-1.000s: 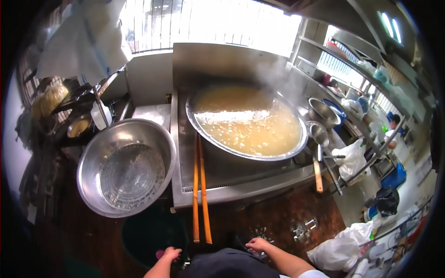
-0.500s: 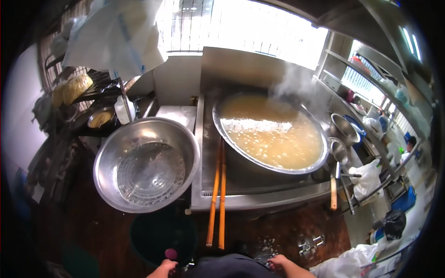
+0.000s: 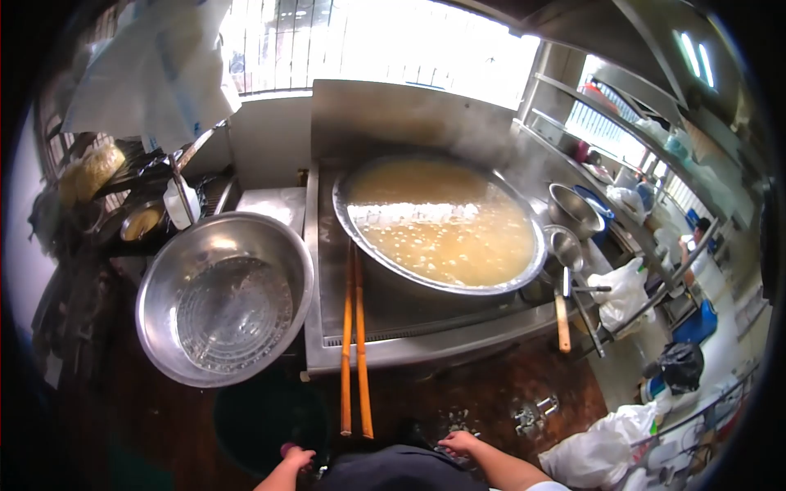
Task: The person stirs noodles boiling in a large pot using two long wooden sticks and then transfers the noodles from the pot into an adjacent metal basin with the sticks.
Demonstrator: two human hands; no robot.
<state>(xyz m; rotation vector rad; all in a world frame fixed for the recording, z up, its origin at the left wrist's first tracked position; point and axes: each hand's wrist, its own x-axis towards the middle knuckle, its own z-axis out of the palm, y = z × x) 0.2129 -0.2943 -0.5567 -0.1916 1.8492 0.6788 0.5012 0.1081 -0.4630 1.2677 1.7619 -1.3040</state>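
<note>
Low at the bottom edge, my left hand [image 3: 300, 457] is closed on a small maroon round-ended thing [image 3: 286, 449], mostly hidden by the fingers. My right hand [image 3: 458, 443] is closed at the other side of my dark-clothed body; whatever it may hold does not show. Ahead of both hands, two long wooden handles [image 3: 347, 360] stick out over the stove's front edge. They reach up to the rim of a huge wok [image 3: 426, 284] of bubbling, steaming brown liquid. A wide metal basin [image 3: 147, 319] with a little clear water stands left of the stove.
A dark green tub [image 3: 262, 425] sits on the wet brown floor under the basin. Right of the wok are a wooden-handled ladle [image 3: 563, 323], a steel bowl [image 3: 575, 211] and a white plastic bag [image 3: 622, 299]. Another person [image 3: 696, 245] is far off at the right.
The whole view has swung, so the stove and wok sit further left. My right hand has come inward toward my body. The maroon thing in my left hand has turned and shows less.
</note>
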